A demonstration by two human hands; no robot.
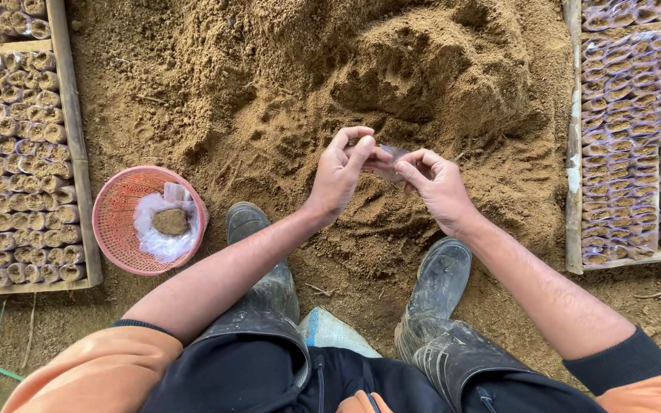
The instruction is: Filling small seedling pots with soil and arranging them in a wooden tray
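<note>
Both hands meet above the soil pile point(392, 84), left hand point(340, 177) and right hand point(439, 187) each pinching one edge of a small clear bag point(386, 162) between thumb and fingers, with a pink basket point(116, 222) left of the boots point(269, 268).

Plant nursery, outdoors. Big soil heap point(361, 84) past hands. Wooden trays point(78, 153) of small soil-filled bags point(17, 191) both sides. Muddy rubber boots point(437, 283) below.
</note>
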